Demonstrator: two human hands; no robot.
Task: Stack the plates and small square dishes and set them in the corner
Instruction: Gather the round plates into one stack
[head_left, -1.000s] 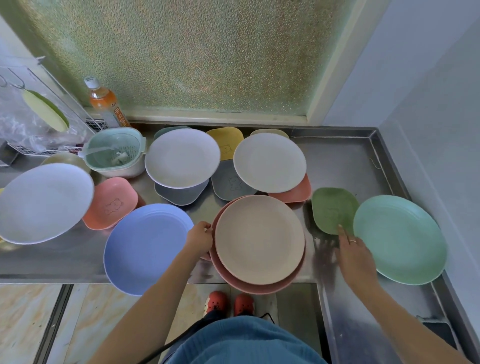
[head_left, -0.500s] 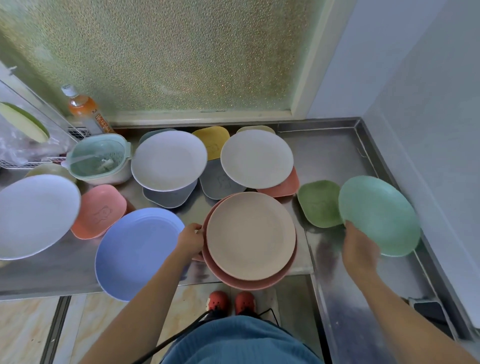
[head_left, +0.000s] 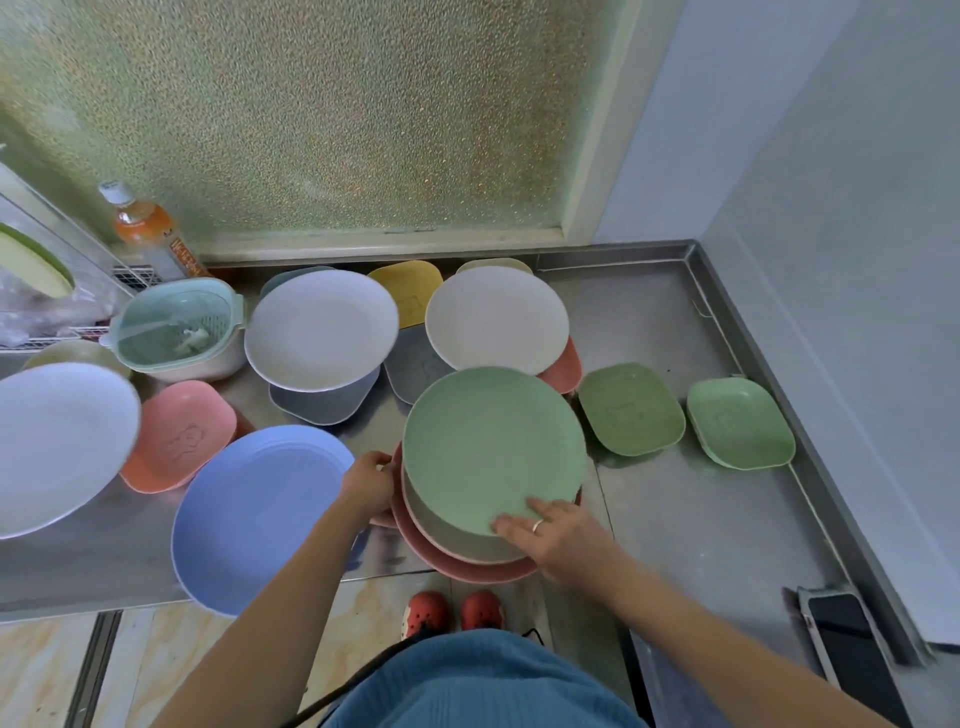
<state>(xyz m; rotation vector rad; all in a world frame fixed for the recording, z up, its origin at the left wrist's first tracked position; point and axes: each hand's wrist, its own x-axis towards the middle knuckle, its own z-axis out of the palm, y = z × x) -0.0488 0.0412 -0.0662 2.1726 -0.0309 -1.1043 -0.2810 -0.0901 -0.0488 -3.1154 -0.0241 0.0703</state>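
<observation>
- A stack is begun and nowhere near finished: the green plate (head_left: 493, 447) sits on top of a beige plate (head_left: 452, 535) and a pink plate (head_left: 467, 566), at the front edge of the steel counter (head_left: 691, 519).
- The stack serves as the landmark. Left of it lies the blue plate (head_left: 260, 514), overhanging the counter edge. Farther left is a white plate (head_left: 57, 447).
- Behind the stack rest two more white plates (head_left: 319, 327) (head_left: 496, 319), each lying on top of small square dishes, among them a grey dish (head_left: 322, 402) and a yellow dish (head_left: 413, 286).
- Right of the stack stand two green square dishes (head_left: 631, 408) (head_left: 740, 421), apart from each other. A pink square dish (head_left: 179, 436) lies left of it.
- By my judgement most plates and all the square dishes remain to be gathered, and the back right corner of the counter, beyond the stack, holds nothing yet.
- The right hand (head_left: 558, 535) reaches in from the near side, its fingers extended and slightly spread, lying on the near rim of the green plate.
- The left hand (head_left: 366, 480) is at the left edge of the stack, fingers curled against the rims of the lower plates; whether they grip or only steady them I cannot tell.
</observation>
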